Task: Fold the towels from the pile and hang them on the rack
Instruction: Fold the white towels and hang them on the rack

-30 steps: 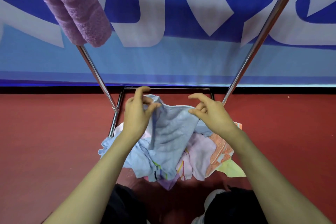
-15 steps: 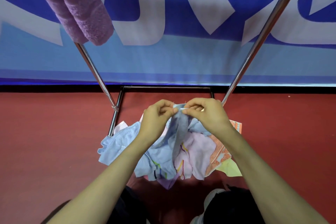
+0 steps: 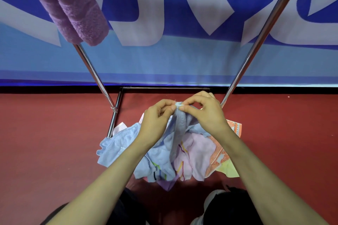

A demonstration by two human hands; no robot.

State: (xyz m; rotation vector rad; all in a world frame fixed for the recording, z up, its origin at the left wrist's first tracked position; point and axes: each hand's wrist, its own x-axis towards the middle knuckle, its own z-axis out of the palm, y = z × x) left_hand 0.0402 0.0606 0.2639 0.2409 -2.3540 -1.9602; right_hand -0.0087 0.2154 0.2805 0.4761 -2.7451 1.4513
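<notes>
- A purple towel [image 3: 73, 5] hangs folded over the rack [image 3: 92, 71] at the top left. The picture edge cuts off its top.
- The rack's left pole comes down to the red floor [image 3: 45, 142]. Its foot is hidden behind the pile.
- The left hand [image 3: 155, 122] pinches the top of a blue towel [image 3: 178, 129] with its fingertips.
- The blue towel hangs down from both hands in a thin, bunched strip. Its lower end runs into the pile, and I cannot tell where it stops.
- The right hand [image 3: 206, 113] pinches the same corner, right beside the left fingertips.
- The pile of towels [image 3: 199, 151] lies on the floor under the hands, between the two poles. The arms cover parts of it.
- The right pole runs up and out of the picture.
</notes>
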